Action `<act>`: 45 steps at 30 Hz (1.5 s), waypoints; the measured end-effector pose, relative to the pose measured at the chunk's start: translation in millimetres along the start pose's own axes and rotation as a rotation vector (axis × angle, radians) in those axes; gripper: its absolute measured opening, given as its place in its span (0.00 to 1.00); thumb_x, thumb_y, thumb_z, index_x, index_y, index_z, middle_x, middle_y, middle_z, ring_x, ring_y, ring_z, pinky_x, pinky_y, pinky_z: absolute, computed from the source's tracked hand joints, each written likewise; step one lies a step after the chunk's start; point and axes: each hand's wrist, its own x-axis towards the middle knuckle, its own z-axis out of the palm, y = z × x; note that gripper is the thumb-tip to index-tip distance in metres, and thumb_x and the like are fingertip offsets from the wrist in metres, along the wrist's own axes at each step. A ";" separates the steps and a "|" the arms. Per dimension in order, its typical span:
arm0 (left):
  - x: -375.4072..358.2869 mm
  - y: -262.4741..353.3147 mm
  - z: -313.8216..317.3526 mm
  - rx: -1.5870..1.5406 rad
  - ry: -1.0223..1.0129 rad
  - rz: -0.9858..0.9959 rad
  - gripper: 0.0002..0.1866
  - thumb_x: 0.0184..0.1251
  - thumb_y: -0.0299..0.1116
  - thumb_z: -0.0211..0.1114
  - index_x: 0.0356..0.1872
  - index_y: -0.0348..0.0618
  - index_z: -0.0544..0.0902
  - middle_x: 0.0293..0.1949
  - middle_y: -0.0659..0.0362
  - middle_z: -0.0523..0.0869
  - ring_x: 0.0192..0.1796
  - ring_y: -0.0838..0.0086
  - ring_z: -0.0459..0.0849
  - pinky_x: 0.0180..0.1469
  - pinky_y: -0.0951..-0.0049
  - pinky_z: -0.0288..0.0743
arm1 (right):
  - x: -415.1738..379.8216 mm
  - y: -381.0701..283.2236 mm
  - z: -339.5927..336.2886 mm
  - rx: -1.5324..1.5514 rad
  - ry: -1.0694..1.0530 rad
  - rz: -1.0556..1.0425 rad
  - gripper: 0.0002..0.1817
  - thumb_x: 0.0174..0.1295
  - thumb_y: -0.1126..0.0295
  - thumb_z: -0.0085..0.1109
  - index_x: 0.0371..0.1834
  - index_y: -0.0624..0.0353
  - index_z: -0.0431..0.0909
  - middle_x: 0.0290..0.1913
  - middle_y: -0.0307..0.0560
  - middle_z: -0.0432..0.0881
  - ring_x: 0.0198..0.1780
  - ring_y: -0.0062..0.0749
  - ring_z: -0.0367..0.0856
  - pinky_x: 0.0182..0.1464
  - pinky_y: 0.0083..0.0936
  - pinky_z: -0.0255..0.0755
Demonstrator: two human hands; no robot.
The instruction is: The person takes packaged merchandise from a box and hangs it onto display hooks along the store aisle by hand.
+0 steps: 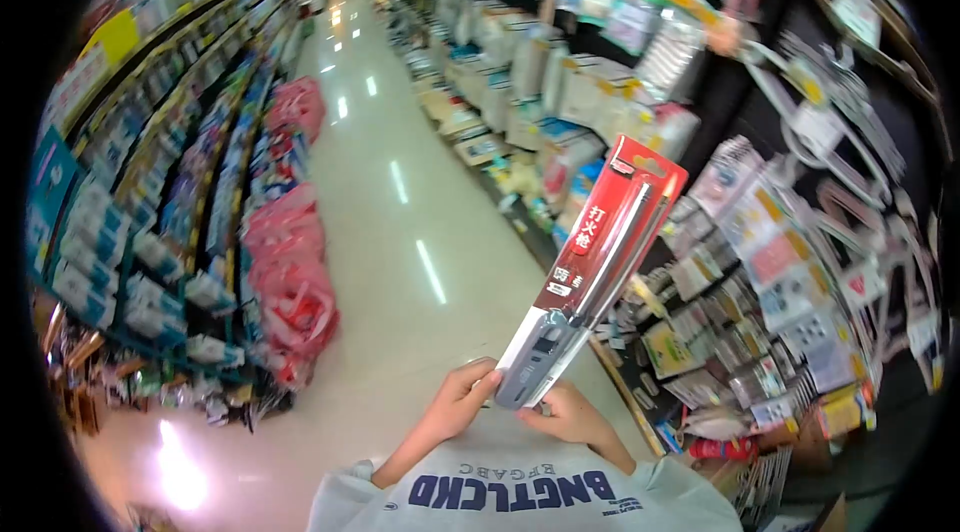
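Note:
A packaged long-necked gas lighter [590, 272] is held up in front of my chest, its card red at the top and white at the bottom. Through the clear blister I see a metal barrel and a grey handle. The pack tilts, top toward the right. My left hand [468, 394] pinches its lower left edge, with the thumb at the card. On the lower right edge, my right hand [570, 417] is closed too, its fingers partly hidden behind the pack.
Stocked shelves [180, 162] line the left side of the aisle, with pink plastic bags [290, 282] at their foot. To the right hang packaged goods [780, 262] and white hangers [830, 122]. A glossy floor [400, 222] runs between them.

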 end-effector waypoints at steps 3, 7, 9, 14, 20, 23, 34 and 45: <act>-3.9 -4.8 -21.0 -0.118 0.247 0.011 0.12 0.67 0.32 0.49 0.40 0.32 0.76 0.34 0.57 0.78 0.39 0.76 0.74 0.42 0.77 0.67 | 47.7 6.7 7.4 0.031 -0.182 0.007 0.13 0.52 0.69 0.57 0.40 0.62 0.75 0.29 0.49 0.76 0.27 0.33 0.75 0.31 0.26 0.69; 9.5 -14.2 -44.3 -0.227 0.456 0.053 0.12 0.67 0.31 0.49 0.43 0.33 0.75 0.35 0.59 0.77 0.40 0.78 0.73 0.43 0.80 0.66 | 110.4 12.3 0.6 -0.037 -0.467 0.003 0.12 0.53 0.68 0.55 0.39 0.62 0.75 0.29 0.52 0.76 0.27 0.40 0.75 0.32 0.29 0.68; 23.8 -12.0 -60.2 -0.281 0.568 -0.008 0.11 0.67 0.30 0.49 0.43 0.34 0.75 0.35 0.62 0.77 0.40 0.81 0.72 0.42 0.81 0.65 | 147.0 23.0 0.7 -0.044 -0.503 -0.063 0.12 0.53 0.67 0.55 0.38 0.62 0.75 0.29 0.52 0.76 0.28 0.41 0.75 0.32 0.30 0.68; 93.9 -13.8 -102.4 -0.248 0.632 -0.020 0.12 0.67 0.31 0.49 0.42 0.34 0.76 0.35 0.63 0.78 0.39 0.82 0.72 0.42 0.82 0.65 | 228.1 37.6 -29.1 -0.070 -0.593 -0.046 0.11 0.53 0.67 0.55 0.34 0.64 0.74 0.27 0.54 0.76 0.28 0.42 0.75 0.31 0.31 0.67; 213.3 15.7 -135.9 -0.125 0.650 0.075 0.14 0.68 0.33 0.48 0.44 0.33 0.76 0.38 0.60 0.79 0.41 0.78 0.74 0.45 0.79 0.66 | 327.2 63.5 -112.0 -0.106 -0.545 -0.137 0.10 0.52 0.66 0.54 0.28 0.63 0.73 0.23 0.54 0.75 0.25 0.47 0.73 0.29 0.35 0.66; 267.4 -8.3 -151.9 -0.224 0.542 0.093 0.20 0.69 0.41 0.45 0.48 0.34 0.73 0.42 0.55 0.79 0.44 0.74 0.75 0.49 0.75 0.67 | 364.2 98.0 -136.1 -0.123 -0.560 -0.295 0.13 0.54 0.63 0.53 0.28 0.63 0.73 0.21 0.55 0.75 0.24 0.47 0.74 0.29 0.36 0.65; 393.8 7.5 -228.6 -0.662 0.130 -0.002 0.46 0.54 0.70 0.43 0.55 0.31 0.65 0.48 0.45 0.76 0.50 0.61 0.77 0.52 0.65 0.72 | 470.1 172.2 -159.9 -0.150 -0.747 -0.261 0.16 0.58 0.60 0.48 0.39 0.63 0.72 0.34 0.57 0.75 0.38 0.49 0.75 0.41 0.37 0.68; 482.6 25.4 -414.4 -0.568 0.043 0.142 0.40 0.61 0.65 0.38 0.49 0.31 0.71 0.43 0.51 0.79 0.46 0.67 0.78 0.50 0.70 0.71 | 668.4 146.2 -130.7 -0.176 -0.670 -0.078 0.15 0.58 0.59 0.49 0.36 0.61 0.73 0.28 0.50 0.79 0.33 0.46 0.77 0.38 0.35 0.69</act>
